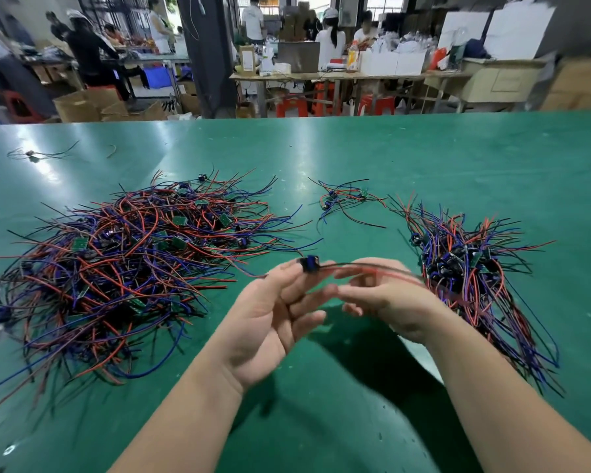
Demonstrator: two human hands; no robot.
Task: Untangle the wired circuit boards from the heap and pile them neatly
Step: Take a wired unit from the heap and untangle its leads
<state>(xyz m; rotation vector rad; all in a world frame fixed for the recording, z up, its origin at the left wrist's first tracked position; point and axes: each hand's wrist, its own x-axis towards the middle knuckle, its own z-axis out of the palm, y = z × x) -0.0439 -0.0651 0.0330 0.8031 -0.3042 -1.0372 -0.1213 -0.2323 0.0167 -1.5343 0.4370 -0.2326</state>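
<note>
One dark blue-topped board (309, 262) held above green table (389, 158), my left hand (270, 319) pinching it, right hand (386, 298) curled on its red-black wires (372, 268). I count three groups: tangled heap (116, 261) left, neat pile (471, 268) right, small cluster (345, 199) beyond

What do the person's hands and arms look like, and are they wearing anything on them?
The left hand and right hand are bare, with no gloves and no rings that show. Both forearms are bare too, right down to the bottom edge of the picture. No sleeves, watch or bracelet are in view. The nails look short and unpainted.
</note>
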